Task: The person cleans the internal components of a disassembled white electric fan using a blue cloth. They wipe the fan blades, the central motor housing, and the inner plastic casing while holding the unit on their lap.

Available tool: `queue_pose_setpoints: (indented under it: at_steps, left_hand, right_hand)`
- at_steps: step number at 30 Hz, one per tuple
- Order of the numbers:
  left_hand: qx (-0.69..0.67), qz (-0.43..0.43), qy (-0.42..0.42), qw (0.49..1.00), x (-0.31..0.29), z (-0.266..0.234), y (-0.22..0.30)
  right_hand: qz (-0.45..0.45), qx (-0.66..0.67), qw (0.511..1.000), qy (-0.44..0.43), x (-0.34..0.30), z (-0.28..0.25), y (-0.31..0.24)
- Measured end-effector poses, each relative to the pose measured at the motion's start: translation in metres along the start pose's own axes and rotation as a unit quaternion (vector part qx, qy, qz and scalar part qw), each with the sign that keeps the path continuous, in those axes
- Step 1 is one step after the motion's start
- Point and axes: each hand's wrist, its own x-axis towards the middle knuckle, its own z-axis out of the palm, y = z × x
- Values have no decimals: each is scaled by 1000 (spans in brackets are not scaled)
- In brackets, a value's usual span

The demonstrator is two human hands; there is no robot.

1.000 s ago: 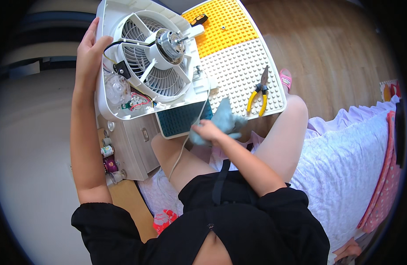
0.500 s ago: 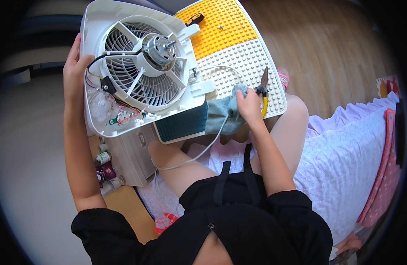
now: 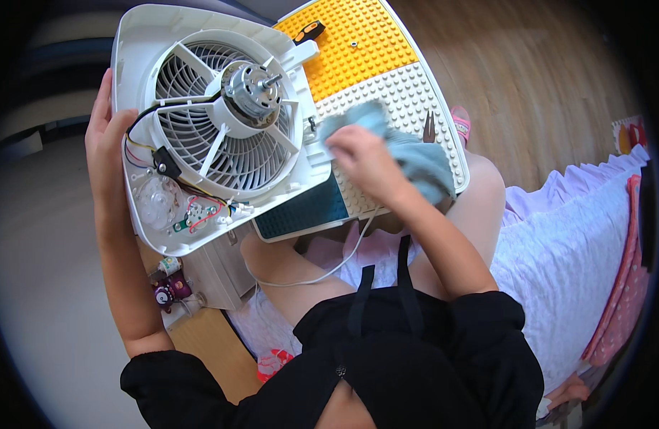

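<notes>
A white fan housing (image 3: 133, 61) lies tilted at the upper left, its inside facing up. Within it show a silver motor (image 3: 253, 90) with a bare shaft, a slatted round grille (image 3: 251, 154), wires and a clear round plastic part (image 3: 158, 201). My left hand (image 3: 109, 136) grips the housing's left edge, the thumb over the rim. Closed on a blue-grey cloth (image 3: 419, 154), my right hand (image 3: 361, 159) is close to the housing's right side. The cloth trails to the right, blurred, and covers the handles of the pliers (image 3: 429, 127).
Under the housing is a studded building-brick table (image 3: 408, 86), with an orange-and-black tool (image 3: 309, 31) and a small nut (image 3: 354, 44) on it. A white cord (image 3: 322, 277) loops over my leg. A drawer cabinet (image 3: 218, 272) stands lower left; a bed (image 3: 558, 250) is at right.
My right hand has moved left and up with the cloth, from beside the pliers to the housing's right side. The housing has shifted slightly left and down with my left hand.
</notes>
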Motion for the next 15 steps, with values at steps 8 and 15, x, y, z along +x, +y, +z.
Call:
queue_pose_setpoints:
  at_steps: [8,15]
  left_hand:
    - [31,-3,5,999,-1,1,1]
    - [34,-9,13,999,1,-12,-9]
  right_hand:
    - [-181,-256,939,-138,0,52,49]
    - [-58,-207,977,5,-6,14,55]
